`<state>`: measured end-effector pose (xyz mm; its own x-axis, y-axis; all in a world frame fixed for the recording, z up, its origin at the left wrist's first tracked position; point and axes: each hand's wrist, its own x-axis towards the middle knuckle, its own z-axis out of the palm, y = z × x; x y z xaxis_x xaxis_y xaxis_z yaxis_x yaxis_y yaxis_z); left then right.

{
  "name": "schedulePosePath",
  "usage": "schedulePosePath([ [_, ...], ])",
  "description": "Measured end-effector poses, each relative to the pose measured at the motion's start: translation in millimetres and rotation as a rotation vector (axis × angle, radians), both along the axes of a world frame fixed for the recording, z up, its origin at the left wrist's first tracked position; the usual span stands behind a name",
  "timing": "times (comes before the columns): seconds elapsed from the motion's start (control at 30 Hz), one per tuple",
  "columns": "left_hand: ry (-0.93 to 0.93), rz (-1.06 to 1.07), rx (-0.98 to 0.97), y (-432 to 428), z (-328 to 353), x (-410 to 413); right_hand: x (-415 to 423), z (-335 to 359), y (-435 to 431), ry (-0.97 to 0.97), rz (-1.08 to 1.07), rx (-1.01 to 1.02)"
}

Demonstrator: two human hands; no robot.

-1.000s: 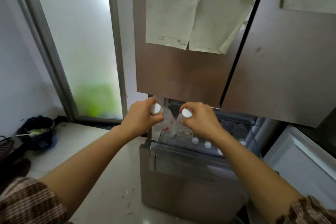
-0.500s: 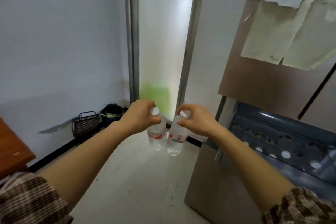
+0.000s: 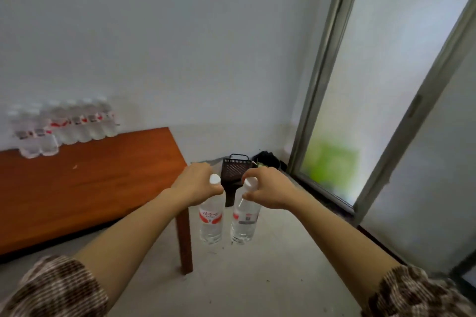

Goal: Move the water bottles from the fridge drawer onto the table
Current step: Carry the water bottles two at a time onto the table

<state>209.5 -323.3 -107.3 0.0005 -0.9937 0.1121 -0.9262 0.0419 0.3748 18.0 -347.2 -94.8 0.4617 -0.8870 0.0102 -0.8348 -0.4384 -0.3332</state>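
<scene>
My left hand point(image 3: 196, 185) grips a clear water bottle point(image 3: 210, 221) by its neck; the bottle has a white cap and a red label and hangs upright above the floor. My right hand point(image 3: 269, 188) holds a second, similar water bottle point(image 3: 244, 219) the same way, slightly tilted. Both bottles hang just past the near right corner of the reddish-brown wooden table point(image 3: 103, 177). Several more water bottles point(image 3: 64, 123) stand in rows at the table's far left, against the wall. The fridge drawer is out of view.
A table leg point(image 3: 185, 239) stands just left of the held bottles. A dark basket point(image 3: 235, 167) and a black bundle point(image 3: 268, 159) sit on the floor by the wall corner. A frosted sliding door point(image 3: 373, 85) fills the right side. Pale floor lies below.
The view has swung left from the fridge to the table. Both hands lifted a bottle out of the drawer and carried it away; the fridge has left the frame.
</scene>
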Motion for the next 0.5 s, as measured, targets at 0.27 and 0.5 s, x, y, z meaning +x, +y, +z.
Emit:
schedulePosePath([
  [0.27, 0.1, 0.252, 0.017, -41, -15, 150, 160, -9, -83, 0.026, 0.264, -0.011],
  [0.5, 0.114, 0.379, 0.052, -97, -18, 281, 302, -8, -163, 0.057, 0.376, -0.021],
])
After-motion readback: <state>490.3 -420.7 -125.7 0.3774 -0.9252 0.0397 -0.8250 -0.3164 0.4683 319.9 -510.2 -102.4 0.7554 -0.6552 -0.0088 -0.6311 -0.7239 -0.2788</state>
